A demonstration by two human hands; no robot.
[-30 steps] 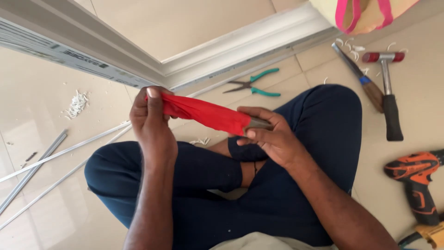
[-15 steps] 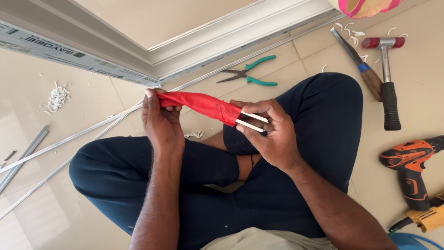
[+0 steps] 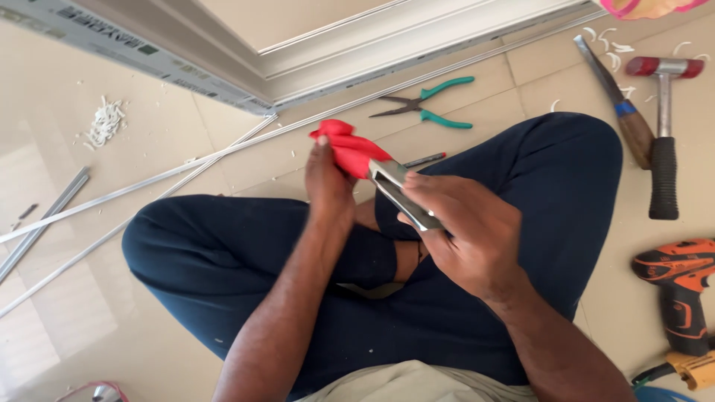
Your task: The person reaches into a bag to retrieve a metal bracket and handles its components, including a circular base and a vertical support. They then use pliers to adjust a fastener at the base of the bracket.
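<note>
I sit cross-legged on a tiled floor in dark blue trousers. My right hand (image 3: 465, 231) grips a flat grey metal bar (image 3: 406, 195) that slants up to the left. My left hand (image 3: 328, 182) holds a red sleeve (image 3: 350, 149), bunched at the bar's upper end; only the tip of the bar is still inside it. Both hands are above my lap. The lower end of the bar is hidden in my right palm.
Green-handled pliers (image 3: 436, 100) lie ahead on the floor. A chisel (image 3: 622, 112) and a hammer (image 3: 661, 149) lie at the right, an orange drill (image 3: 681, 290) at the lower right. Thin metal strips (image 3: 186, 164) run leftward. A white door frame (image 3: 357, 45) is ahead, white shavings (image 3: 104, 123) at the left.
The red sleeve has slid up off the metal bar and bunched in my left hand, baring most of the bar. The camera view has shifted.
</note>
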